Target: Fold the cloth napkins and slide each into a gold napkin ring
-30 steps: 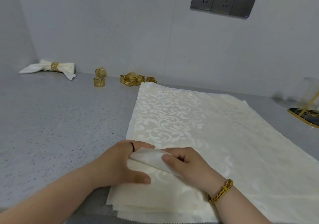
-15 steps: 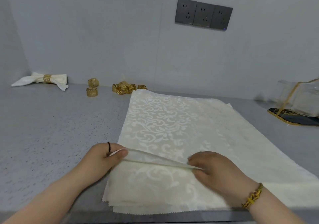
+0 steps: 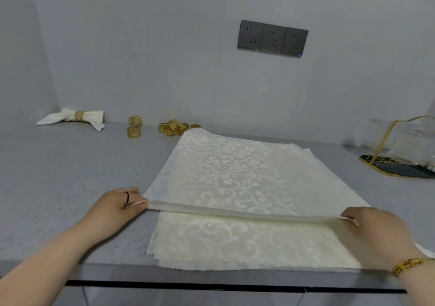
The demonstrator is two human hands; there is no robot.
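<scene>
Lifting the near edge of the top napkin (image 3: 226, 171) off the stack of napkins (image 3: 235, 244), we have our left hand (image 3: 117, 203) pinching its near left corner and our right hand (image 3: 376, 232) pinching its near right corner. The edge is stretched fairly taut between them, while the far half lies flat on the stack. The stack sits at the near edge of the table (image 3: 58, 188), right of the middle. To fold cleanly, we should carry both corners away from us together at an even height, so the near edge lands square on the far edge. The cloth looks thin and slippery, so we judge the layer beneath could drag along; only one layer seems pinched. The gold napkin rings (image 3: 174, 128) lie along the far edge by the wall, and a finished napkin (image 3: 73, 117) lies towards the far left corner.
</scene>
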